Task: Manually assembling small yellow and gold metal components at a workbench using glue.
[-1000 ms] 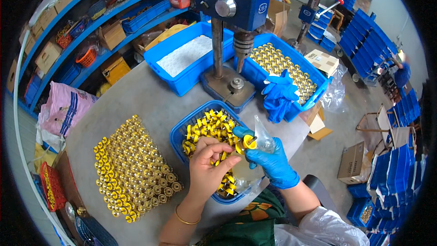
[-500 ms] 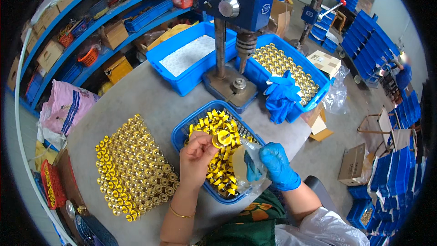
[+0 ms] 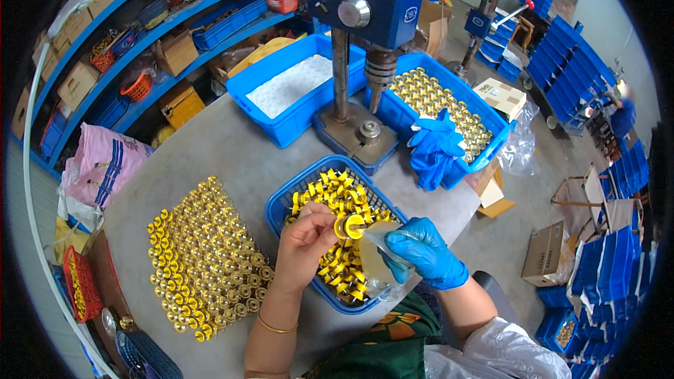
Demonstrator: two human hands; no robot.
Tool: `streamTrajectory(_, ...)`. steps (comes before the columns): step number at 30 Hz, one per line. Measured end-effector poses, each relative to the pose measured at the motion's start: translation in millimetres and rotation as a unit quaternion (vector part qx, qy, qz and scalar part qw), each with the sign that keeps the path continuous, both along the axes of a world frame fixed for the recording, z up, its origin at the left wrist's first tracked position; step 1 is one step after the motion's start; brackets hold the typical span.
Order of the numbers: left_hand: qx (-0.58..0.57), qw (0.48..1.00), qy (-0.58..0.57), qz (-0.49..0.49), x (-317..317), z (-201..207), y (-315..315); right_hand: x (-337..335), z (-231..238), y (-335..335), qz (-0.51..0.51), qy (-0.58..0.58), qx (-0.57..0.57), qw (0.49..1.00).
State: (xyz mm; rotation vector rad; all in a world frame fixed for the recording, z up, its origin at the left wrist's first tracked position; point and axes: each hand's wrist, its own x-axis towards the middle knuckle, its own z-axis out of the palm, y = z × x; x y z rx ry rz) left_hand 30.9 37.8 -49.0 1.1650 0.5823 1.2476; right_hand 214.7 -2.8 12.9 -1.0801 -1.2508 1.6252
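Note:
My bare left hand [image 3: 302,244] is closed on a round yellow-and-brass part [image 3: 354,227], its yellow face toward my right hand. In a blue glove, my right hand [image 3: 434,256] grips a translucent squeeze bottle [image 3: 379,264], tilted so its thin nozzle meets or nearly meets the part's centre. Both hands are over a blue basket [image 3: 274,202] heaped with loose yellow parts [image 3: 342,283] that have dark stems. To the left, many brass-and-yellow assemblies [image 3: 214,253] stand in tight rows on the grey table.
Beyond the basket rises a blue bench press [image 3: 361,10] on a heavy base. Behind it stand a blue bin with a white liner [image 3: 261,109] and a bin of brass parts [image 3: 500,135] with blue gloves [image 3: 437,147] over its edge. A red basket [image 3: 78,284] sits at left.
The held part has shifted slightly right and down and turned its yellow face toward the bottle. My right hand has tilted the bottle, bringing its nozzle to the part.

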Motion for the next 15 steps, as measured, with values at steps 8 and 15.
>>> streamTrajectory(8,-0.028,0.998,-0.035,-0.047,-0.4,-0.1,0.5,-1.5,1.2,-0.1,-0.001,0.003,-0.009,1.0)
streamTrajectory(15,-0.06,0.993,-0.063,-0.074,-0.6,1.2,1.0,-3.9,6.7,-0.6,-0.011,0.006,-0.006,1.0)
